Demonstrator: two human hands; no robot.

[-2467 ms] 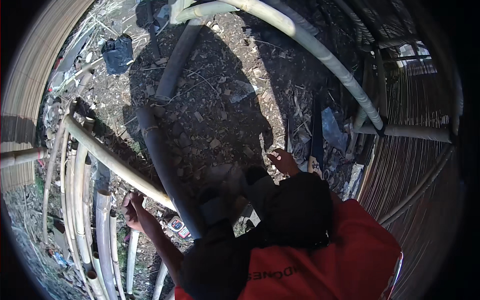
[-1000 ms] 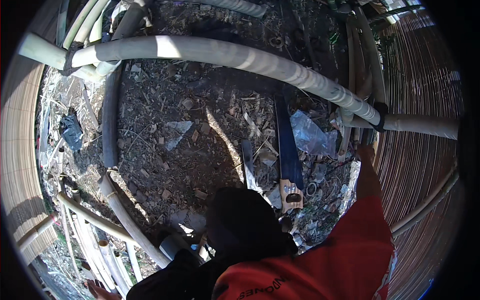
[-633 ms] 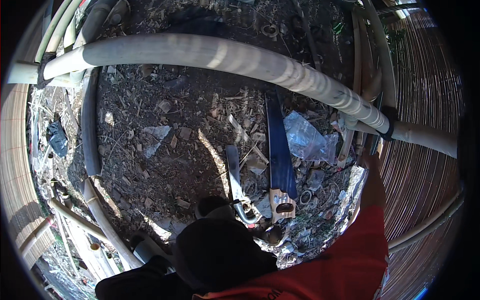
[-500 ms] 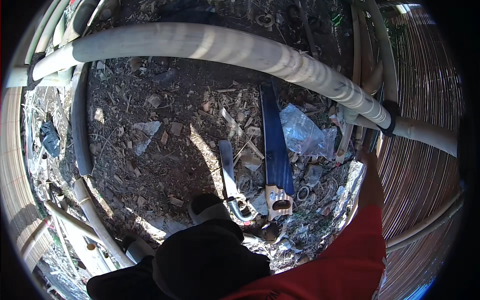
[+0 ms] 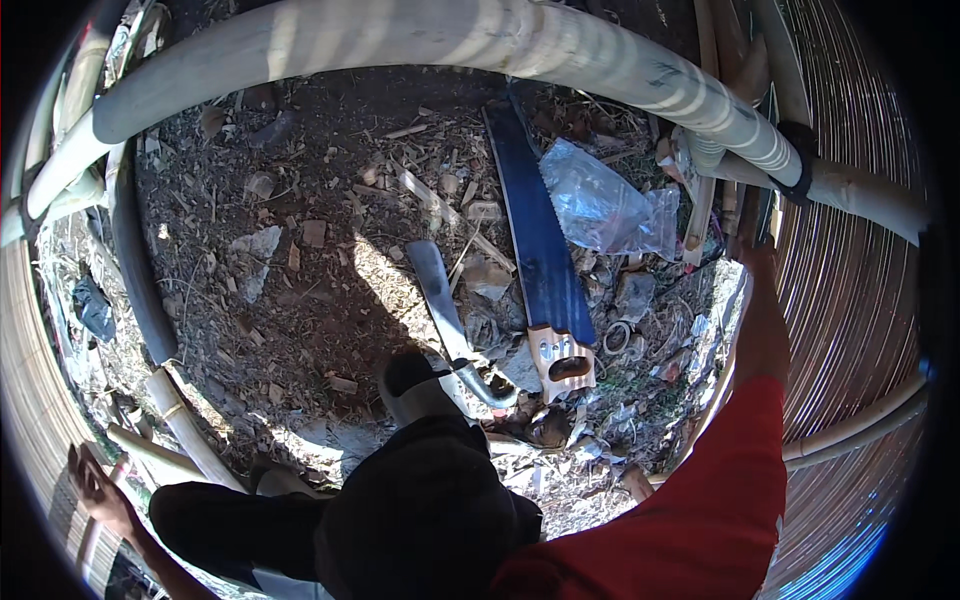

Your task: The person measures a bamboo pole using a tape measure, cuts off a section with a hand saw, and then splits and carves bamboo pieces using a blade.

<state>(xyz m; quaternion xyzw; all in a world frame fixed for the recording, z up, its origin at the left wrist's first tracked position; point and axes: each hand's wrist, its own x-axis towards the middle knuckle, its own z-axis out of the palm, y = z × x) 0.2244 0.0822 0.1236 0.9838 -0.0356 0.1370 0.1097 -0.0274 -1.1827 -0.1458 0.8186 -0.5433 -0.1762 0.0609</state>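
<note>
2 hands are out. My right hand [image 5: 757, 255] is at the bamboo pieces [image 5: 701, 220] by the slatted wall [image 5: 850, 130]; I can't see whether it grips. My left hand [image 5: 98, 492] has loose fingers around nothing. The pieces look light, stiff, probably best held mid-length. I can read no writing.

Over the chip-strewn ground [image 5: 320, 190], there's room for a hand to pass between the dark pole [image 5: 135, 255] and the machete [image 5: 438, 295]. Farther on, a thick bamboo pole [image 5: 420, 35] bars the way; the slatted wall [image 5: 850, 330] hems in the right hand [image 5: 757, 262] on its outer side.
</note>
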